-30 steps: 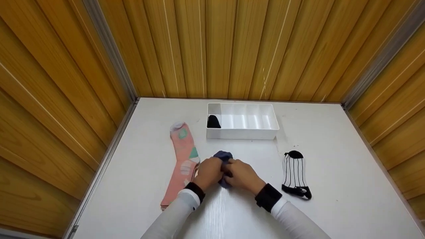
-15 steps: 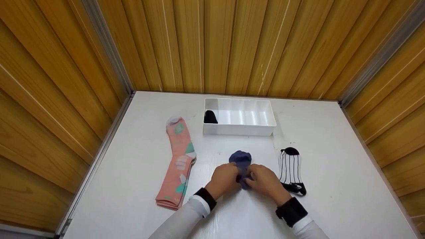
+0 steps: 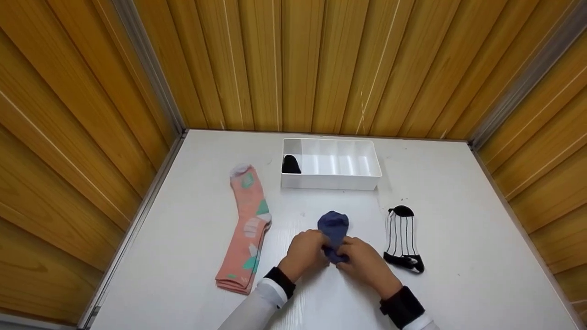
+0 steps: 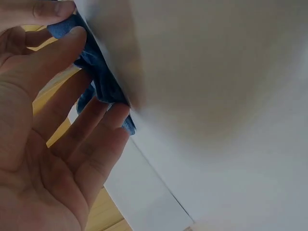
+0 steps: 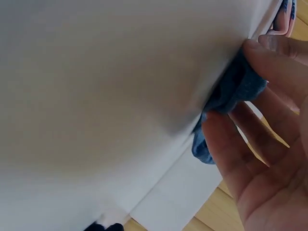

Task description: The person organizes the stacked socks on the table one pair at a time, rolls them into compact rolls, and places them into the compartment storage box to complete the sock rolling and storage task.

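On a white table (image 3: 183, 256) that's showing faint grain lines, we're looking at a blue cloth bundle (image 3: 334, 225) sitting between two hands, on the near side of a white box (image 3: 328, 182) and well apart from it. The left hand (image 3: 305, 252) is pinching the bundle's left edge between thumb and fingers, and the right hand (image 3: 367, 263) is gripping the right edge the same way, so we're calling both narrow and holding fabric.

Texture-wise, the box is looking smooth, hard and a bit shiny, with ribbed-looking dividers running across it, and a black rounded item (image 3: 290, 165) is sitting in its leftmost compartment. Off to the person's left, long pink socks (image 3: 247, 229) are lying flat in layers, showing green and pale patches. Over on the right, a striped sock (image 3: 403, 238) is lying by itself, black at both ends with thin dark lines running between. Behind everything, yellowish wood-look panels (image 3: 298, 64) are standing upright in grooved strips.

As for the bundle, it's looking soft, matte and wrinkly, rounding off at its far end and folding over itself, and we're seeing crumpled creases bunching against the tabletop in both wrist views
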Demonstrator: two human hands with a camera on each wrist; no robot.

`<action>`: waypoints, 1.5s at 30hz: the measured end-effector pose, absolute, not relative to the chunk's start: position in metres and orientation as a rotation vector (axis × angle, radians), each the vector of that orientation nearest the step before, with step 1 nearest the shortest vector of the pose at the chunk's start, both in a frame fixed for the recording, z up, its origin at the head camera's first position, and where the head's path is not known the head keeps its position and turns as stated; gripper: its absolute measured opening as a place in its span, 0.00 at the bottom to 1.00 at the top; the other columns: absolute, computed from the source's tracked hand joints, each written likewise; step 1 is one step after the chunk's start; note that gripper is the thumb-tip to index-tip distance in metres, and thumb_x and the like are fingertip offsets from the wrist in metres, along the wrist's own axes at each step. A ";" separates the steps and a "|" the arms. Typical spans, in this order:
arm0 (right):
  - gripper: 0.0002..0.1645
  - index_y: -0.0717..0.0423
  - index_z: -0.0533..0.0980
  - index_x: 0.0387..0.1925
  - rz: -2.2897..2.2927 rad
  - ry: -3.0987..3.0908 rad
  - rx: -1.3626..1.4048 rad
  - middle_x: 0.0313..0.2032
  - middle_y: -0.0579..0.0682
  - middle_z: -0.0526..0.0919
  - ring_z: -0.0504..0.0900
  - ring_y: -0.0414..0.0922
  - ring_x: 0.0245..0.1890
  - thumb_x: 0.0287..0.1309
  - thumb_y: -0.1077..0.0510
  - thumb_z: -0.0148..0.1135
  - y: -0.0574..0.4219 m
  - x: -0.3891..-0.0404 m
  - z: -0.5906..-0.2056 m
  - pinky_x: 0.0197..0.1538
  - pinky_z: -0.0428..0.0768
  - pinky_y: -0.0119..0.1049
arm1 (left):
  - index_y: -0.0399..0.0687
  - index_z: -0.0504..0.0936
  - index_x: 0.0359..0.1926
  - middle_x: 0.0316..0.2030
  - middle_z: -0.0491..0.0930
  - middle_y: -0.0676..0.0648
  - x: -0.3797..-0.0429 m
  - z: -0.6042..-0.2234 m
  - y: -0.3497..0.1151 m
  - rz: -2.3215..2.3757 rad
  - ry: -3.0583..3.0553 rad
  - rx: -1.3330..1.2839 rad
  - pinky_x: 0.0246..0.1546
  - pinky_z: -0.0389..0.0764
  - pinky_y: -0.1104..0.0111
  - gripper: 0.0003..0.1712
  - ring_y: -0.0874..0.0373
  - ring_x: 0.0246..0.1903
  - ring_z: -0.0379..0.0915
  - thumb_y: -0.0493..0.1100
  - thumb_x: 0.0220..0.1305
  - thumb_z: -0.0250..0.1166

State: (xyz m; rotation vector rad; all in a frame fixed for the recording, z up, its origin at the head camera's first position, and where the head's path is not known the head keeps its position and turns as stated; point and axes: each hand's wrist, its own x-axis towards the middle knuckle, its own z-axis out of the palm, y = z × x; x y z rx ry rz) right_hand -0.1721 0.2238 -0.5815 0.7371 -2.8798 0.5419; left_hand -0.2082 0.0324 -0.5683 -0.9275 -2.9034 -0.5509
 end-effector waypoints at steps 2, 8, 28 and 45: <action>0.07 0.52 0.86 0.29 0.544 -2.865 0.747 0.38 0.43 0.82 0.81 0.43 0.39 0.48 0.56 0.77 0.222 -0.173 -0.583 0.44 0.81 0.41 | 0.55 0.90 0.35 0.31 0.87 0.56 -0.205 -0.571 0.030 -0.605 -2.890 -0.945 0.30 0.78 0.70 0.15 0.61 0.31 0.81 0.44 0.43 0.83; 0.07 0.50 0.83 0.23 0.561 -2.908 0.682 0.32 0.40 0.76 0.78 0.40 0.33 0.48 0.55 0.76 0.217 -0.174 -0.581 0.37 0.78 0.39 | 0.57 0.89 0.32 0.31 0.85 0.56 -0.197 -0.577 0.031 -0.604 -2.873 -0.927 0.26 0.74 0.72 0.14 0.63 0.28 0.77 0.44 0.41 0.83; 0.04 0.47 0.86 0.29 0.571 -2.903 0.617 0.38 0.43 0.86 0.85 0.45 0.36 0.51 0.57 0.76 0.214 -0.174 -0.577 0.39 0.81 0.43 | 0.55 0.87 0.23 0.27 0.81 0.52 -0.192 -0.578 0.051 -0.165 -2.738 -0.743 0.20 0.79 0.64 0.08 0.56 0.21 0.79 0.50 0.48 0.78; 0.13 0.50 0.78 0.26 0.658 -2.884 0.650 0.32 0.41 0.80 0.78 0.37 0.30 0.45 0.63 0.77 0.218 -0.167 -0.580 0.33 0.77 0.35 | 0.52 0.87 0.23 0.28 0.82 0.51 -0.200 -0.572 0.058 -0.182 -2.752 -0.740 0.21 0.80 0.65 0.08 0.56 0.21 0.79 0.47 0.48 0.77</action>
